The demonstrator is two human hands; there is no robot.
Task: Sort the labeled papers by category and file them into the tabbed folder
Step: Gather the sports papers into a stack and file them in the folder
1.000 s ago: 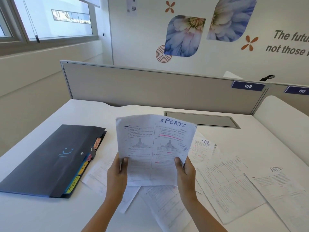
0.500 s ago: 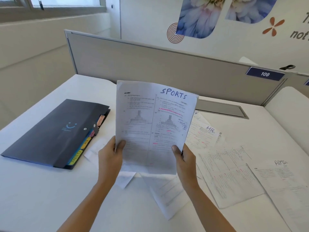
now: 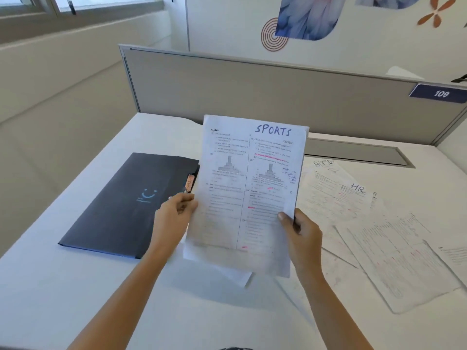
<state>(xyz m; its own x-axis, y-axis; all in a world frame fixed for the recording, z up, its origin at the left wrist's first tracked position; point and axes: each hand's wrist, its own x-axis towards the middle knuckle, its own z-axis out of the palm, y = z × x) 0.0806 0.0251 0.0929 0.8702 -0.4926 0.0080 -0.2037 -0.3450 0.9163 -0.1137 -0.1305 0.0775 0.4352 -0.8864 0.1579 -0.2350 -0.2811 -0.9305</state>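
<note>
Left grip (image 3: 173,218) shifted up to left edge of SPORTS sheet (image 3: 250,188), pinching it; right grip (image 3: 302,236) holds lower right edge. Sheet upright, frame centre, above surface (image 3: 63,299). Tabbed folder (image 3: 126,203) closed, centre left.

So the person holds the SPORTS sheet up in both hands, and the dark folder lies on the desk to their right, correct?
Not quite: the head view shows the dark folder lying to their left. The left hand and right hand do hold the SPORTS sheet up.

Both hands (image 3: 174,218) (image 3: 302,236) hold the SPORTS paper (image 3: 249,188) upright (folder (image 3: 126,198) lies left).
</note>
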